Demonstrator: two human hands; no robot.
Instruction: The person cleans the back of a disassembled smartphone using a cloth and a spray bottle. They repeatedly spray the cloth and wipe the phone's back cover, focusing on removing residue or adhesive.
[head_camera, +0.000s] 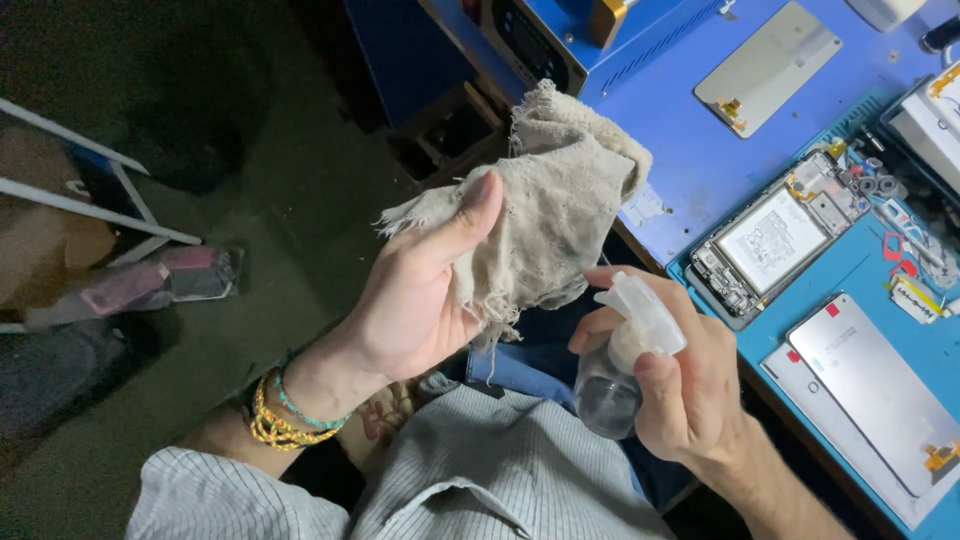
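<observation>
Frayed beige cotton rag (560, 200), the landmark here, is bunched up in the left hand (425, 295), whose thumb and fingers close around its lower folds. Left of the rag, the wrist wears yellow and green braided bracelets (285, 420) above a grey pinstriped shirt sleeve (230, 495), with dark floor beyond. Just below and right of the rag, the right hand (680, 385) grips a small clear plastic spray bottle (620, 365), forefinger lying along its translucent trigger head, nozzle pointing towards the cloth. No mist or wet patch can be made out, so the cloth appears not yet dampened, and wiping looks still to come. Right of the rag, on a blue work mat (870, 270), lies an opened smartphone (775, 240) with its battery and boards exposed; a silver back cover (875, 385) lies below it, a grey screen panel (765, 65) above. Both look untouched.
</observation>
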